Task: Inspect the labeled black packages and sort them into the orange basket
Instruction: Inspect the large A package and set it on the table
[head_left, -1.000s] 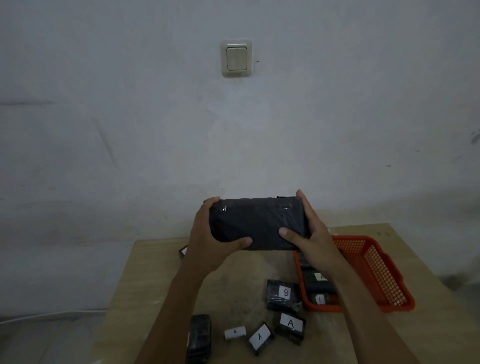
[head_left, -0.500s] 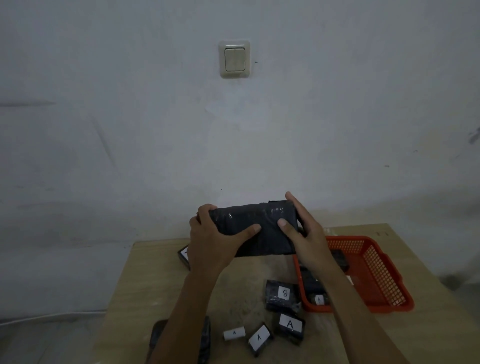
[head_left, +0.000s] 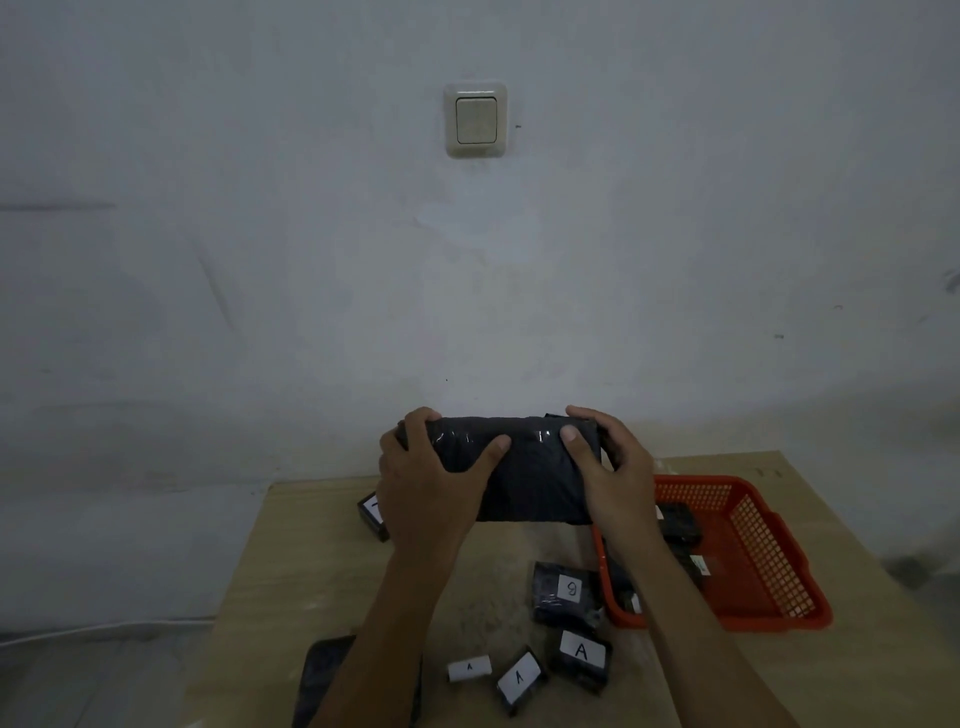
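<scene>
head view: in the lower middle of the frame, a large black package wrapped in shiny plastic film (head_left: 524, 475) is held up in the air above a light wooden table (head_left: 311, 561). the left hand (head_left: 431, 478) grips its left end, thumb across the front and fingers curled over the top edge. the right hand (head_left: 613, 467) grips the right end in the same way; its fingers behind the package are hidden. no label shows on the side turned to the camera.

at the right, an orange plastic mesh basket (head_left: 769, 561) stands on the table. dark packages lie inside it, partly covered by the right forearm, and their labels are hard to read.

below the hands lie small black packages with white labels: one marked "8" or "b" (head_left: 563, 592), i cannot tell which, just beside the basket, one marked "a" (head_left: 582, 657), and one tilted (head_left: 519, 680). a small white roll (head_left: 469, 669) lies left of them. another labeled package (head_left: 373, 514) is half hidden behind the left hand. a dark object (head_left: 327, 675) at the bottom edge is cut off.

on the grey wall, upper middle, is a cream light switch (head_left: 476, 119).
</scene>
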